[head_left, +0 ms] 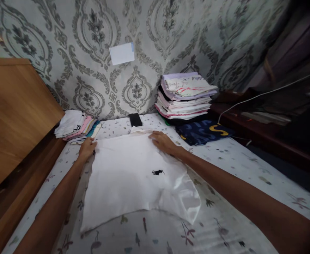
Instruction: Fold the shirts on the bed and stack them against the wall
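A white T-shirt (pixel 123 173) with a small black emblem lies spread on the patterned bedsheet, its collar end toward the wall. My left hand (pixel 87 148) pinches its far left corner, fingers closed on the cloth. At the far edge, near the collar, my right hand (pixel 162 142) has its fingers bent over the fabric and gripping it; the fingertips are partly hidden. The shirt's near right part looks sheer and shiny, and its near edge curves unevenly across the sheet.
Folded clothes (pixel 77 126) are piled at the back left beside a wooden panel (pixel 17 113). A taller clothes stack (pixel 185 98) stands at the back right, with a navy folded garment (pixel 204 132) before it. A black phone-like object (pixel 135 120) lies near the wall. A white cable (pixel 260 93) hangs at right.
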The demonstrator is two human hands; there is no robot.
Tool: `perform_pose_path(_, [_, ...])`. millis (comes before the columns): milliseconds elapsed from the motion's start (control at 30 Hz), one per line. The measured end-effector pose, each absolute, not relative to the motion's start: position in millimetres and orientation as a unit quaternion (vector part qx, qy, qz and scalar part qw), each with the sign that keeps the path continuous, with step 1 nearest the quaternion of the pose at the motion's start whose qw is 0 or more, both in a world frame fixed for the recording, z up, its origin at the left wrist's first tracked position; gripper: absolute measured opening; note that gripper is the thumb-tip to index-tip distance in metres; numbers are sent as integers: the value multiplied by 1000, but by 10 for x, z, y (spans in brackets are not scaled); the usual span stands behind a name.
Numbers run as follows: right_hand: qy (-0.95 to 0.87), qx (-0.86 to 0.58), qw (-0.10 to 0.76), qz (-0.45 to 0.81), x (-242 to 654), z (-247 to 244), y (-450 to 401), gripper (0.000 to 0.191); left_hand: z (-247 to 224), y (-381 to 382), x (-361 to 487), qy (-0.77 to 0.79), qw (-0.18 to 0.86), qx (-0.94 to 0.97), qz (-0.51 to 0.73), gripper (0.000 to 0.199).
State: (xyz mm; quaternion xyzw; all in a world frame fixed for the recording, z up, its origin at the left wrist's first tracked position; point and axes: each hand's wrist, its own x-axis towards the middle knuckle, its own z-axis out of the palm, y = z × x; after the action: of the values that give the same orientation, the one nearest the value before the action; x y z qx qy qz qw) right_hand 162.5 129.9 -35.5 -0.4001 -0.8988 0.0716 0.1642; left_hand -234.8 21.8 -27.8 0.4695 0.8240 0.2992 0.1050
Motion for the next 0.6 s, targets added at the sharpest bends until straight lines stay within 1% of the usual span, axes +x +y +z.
perform_pose_path(100, [-903,-388,173,58,1660,-330,1036,36,-250,144,-2326,818,138,464,310,33])
perform_pose_path(233, [-939,-295,173,48,1715,-329,527,30,-216,-2,-2298,809,204,468,290,47])
perform_pose_path(300, [-946,-278,162,48,1786,-362,334,30,-212,-73,-2292,807,222,475,272,52])
perform_pose_path(433, [-932,-320,169,34,1997,-443,189,36,-206,-157,-2281,819,190,472,264,49])
perform_pose_path(600, [-922,-335,192,24,2245,-433,69,36,-161,-256,-2235,835,150,461,261,40])
